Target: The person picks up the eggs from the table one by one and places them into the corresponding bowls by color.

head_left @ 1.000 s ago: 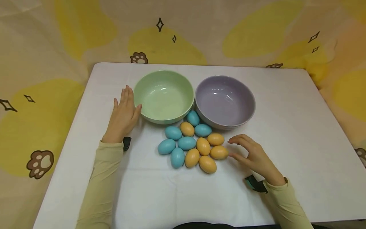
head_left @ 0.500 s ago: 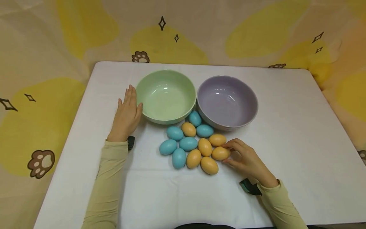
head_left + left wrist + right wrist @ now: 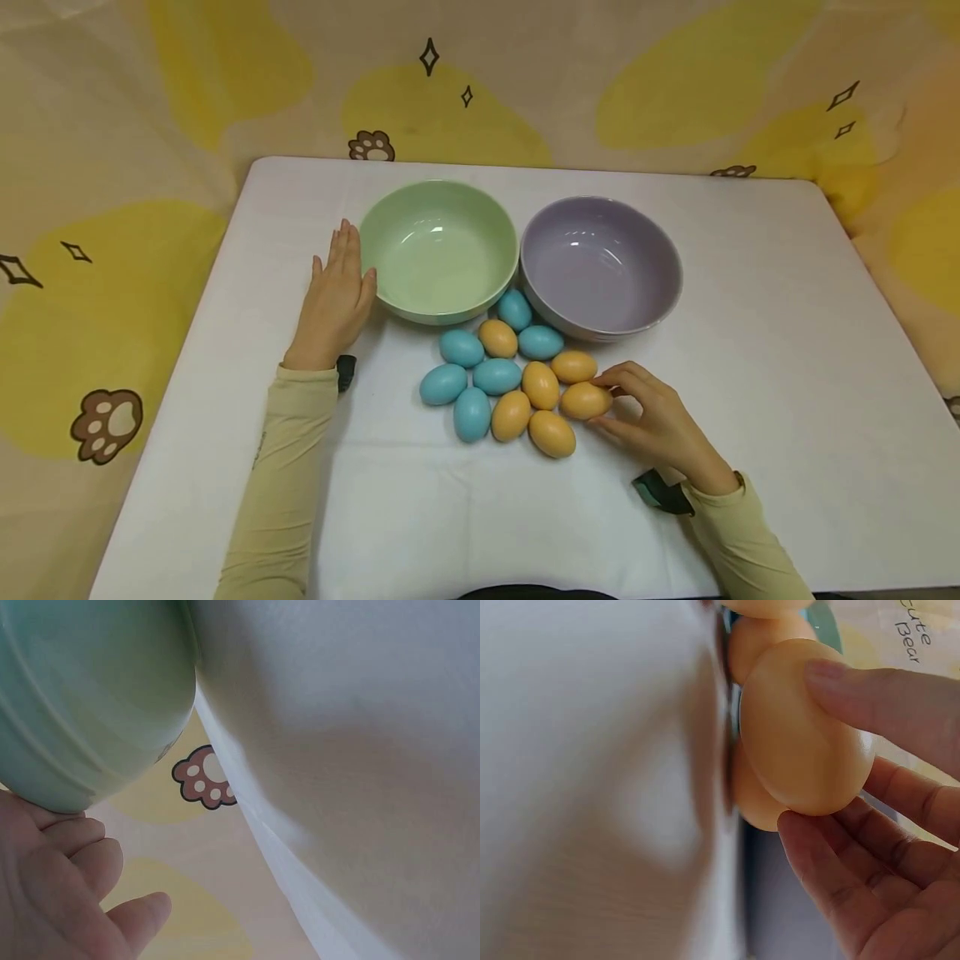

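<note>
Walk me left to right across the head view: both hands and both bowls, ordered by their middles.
Left hand → green bowl → purple bowl → right hand.

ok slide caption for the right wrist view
The right hand pinches an orange egg in front of other eggs.

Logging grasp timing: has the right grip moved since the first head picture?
Yes. Against the purple bowl in the head view, the right grip has moved left and slightly down the frame; it now pinches the rightmost yellow egg.
</note>
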